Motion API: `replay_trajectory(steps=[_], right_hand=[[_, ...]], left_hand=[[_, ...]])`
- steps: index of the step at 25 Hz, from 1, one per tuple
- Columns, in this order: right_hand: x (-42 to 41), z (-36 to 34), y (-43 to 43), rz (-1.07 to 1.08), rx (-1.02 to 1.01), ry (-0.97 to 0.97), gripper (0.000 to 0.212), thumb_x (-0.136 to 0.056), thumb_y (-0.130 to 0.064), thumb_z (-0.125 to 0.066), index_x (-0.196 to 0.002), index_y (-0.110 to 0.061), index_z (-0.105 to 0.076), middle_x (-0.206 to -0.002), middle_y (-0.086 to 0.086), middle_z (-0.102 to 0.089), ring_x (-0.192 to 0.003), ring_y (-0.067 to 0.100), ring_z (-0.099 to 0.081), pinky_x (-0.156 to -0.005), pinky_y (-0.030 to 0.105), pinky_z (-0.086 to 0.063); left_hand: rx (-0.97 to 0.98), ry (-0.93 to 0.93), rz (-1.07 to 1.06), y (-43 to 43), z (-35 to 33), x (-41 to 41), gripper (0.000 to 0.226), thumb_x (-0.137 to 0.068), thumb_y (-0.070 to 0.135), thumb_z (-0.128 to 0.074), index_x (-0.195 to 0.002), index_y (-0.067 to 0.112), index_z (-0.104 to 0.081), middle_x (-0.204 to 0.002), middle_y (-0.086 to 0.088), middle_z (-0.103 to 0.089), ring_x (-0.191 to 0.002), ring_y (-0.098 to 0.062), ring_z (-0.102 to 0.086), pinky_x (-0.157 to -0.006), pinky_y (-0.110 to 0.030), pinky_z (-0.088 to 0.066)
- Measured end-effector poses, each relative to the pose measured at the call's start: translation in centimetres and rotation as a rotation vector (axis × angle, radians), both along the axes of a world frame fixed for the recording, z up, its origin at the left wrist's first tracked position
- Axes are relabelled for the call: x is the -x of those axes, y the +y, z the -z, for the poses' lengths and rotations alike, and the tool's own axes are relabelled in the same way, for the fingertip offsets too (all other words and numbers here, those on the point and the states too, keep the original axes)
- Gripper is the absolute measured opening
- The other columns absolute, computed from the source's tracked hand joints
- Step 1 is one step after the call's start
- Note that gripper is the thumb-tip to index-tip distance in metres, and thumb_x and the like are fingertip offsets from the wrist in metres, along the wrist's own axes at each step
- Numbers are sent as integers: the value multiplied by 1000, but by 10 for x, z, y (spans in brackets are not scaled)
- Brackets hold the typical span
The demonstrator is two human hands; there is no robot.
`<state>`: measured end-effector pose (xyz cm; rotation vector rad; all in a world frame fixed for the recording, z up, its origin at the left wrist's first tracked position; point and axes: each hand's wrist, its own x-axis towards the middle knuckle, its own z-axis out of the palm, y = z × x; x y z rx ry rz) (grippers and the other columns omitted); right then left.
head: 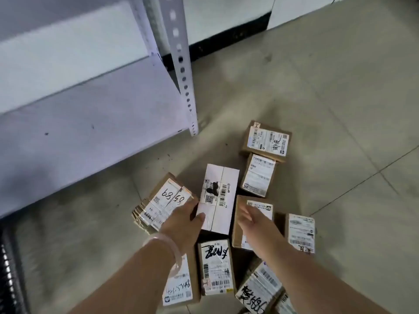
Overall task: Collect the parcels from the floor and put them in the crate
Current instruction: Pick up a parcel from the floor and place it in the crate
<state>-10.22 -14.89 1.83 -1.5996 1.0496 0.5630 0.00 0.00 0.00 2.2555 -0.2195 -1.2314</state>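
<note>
Several taped, labelled parcels lie scattered on the tiled floor. A long white parcel (218, 191) lies in the middle. My left hand (182, 222), with a pale bangle on the wrist, grips its near left edge, thumb on top and fingers down the side next to a brown parcel marked "6589" (162, 201). My right hand (250, 219) hovers with straight fingers over a brown parcel (238, 232) just right of the white one. More parcels lie at the back right (267, 141), at the right (300, 232) and near me (215, 268). No crate is in view.
A white metal shelf rack (90, 123) with a perforated post (183, 71) stands at the left, its lowest shelf just above the floor. A wall with a dark skirting (226, 39) runs behind. Bare floor tiles (340, 109) spread to the right. A dark ribbed object (6, 275) sits bottom left.
</note>
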Motion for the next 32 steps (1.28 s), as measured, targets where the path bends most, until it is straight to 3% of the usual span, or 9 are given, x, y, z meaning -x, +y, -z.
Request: replay_trajectory(steps=[2,5,8,11,14,18,25,28,32], right_hand=[[-1,34,9,-11,-21,41,43,-101,-29,-39,-144,-26,-36,-142,-6,-48,-121,12,-52,-99,27,-42],[-7,66,15,84,-77,50,36,-101,-22,-40,-135,-32,-44,-123,-13,-57,-91,-4,-54,-71,7,-41],[-21,82,10,130,-9,88,49,-101,-24,-42,-147,-27,-28,-146,-2,-43,-123,13,-48,-86,16,-41],[-32,97,6,173,-60,110,56,-101,-25,-40,-149,-39,-14,-144,-6,-46,-114,15,-52,-60,11,-36],[-34,108,5,255,-84,87,56,-100,-25,-43,-146,-46,-17,-134,-8,-55,-104,14,-56,-71,23,-44],[-31,104,8,291,-89,81,44,-99,-25,-47,-138,-43,-37,-115,-9,-62,-97,13,-61,-76,30,-52],[-20,-19,20,186,179,-114,50,-92,-24,-59,-137,-36,-40,-124,-11,-60,-101,9,-61,-72,16,-45],[-21,-110,24,137,195,-175,56,-91,-25,-61,-141,-34,-36,-123,-16,-60,-101,7,-60,-71,14,-47],[-27,-230,25,152,243,-254,61,-86,-25,-68,-139,-36,-40,-119,-12,-65,-101,12,-65,-80,33,-57]], left_hand=[[-13,35,74,-2,38,8,52,-97,26,-45,-147,19,-31,-154,-5,-30,-140,-24,-29,-115,-40,-26],[-94,121,9,-12,66,15,58,-98,29,-41,-151,27,-17,-159,4,-10,-145,-19,-15,-116,-33,-14],[-143,79,-59,-21,80,5,67,-98,30,-40,-151,32,1,-159,4,6,-146,-23,-9,-119,-38,-14],[-121,161,-160,-28,93,-11,70,-98,27,-41,-151,35,5,-156,-3,-17,-138,-26,-31,-111,-37,-26],[-98,172,-175,-31,102,-13,58,-96,29,-49,-147,31,-23,-141,-1,-45,-118,-21,-50,-102,-34,-38],[-117,112,-161,-29,91,-11,55,-92,32,-56,-142,29,-33,-139,-1,-37,-118,-22,-48,-93,-30,-38],[141,105,-312,-8,-30,14,71,-86,31,-63,-141,51,-23,-132,15,-54,-114,-7,-55,-98,-36,-47],[174,59,-317,0,-121,9,77,-89,25,-61,-144,51,-16,-119,16,-62,-98,-5,-62,-85,-26,-50],[244,8,-319,4,-248,-6,76,-87,24,-64,-143,50,-21,-118,17,-61,-105,-10,-61,-97,-35,-49]])
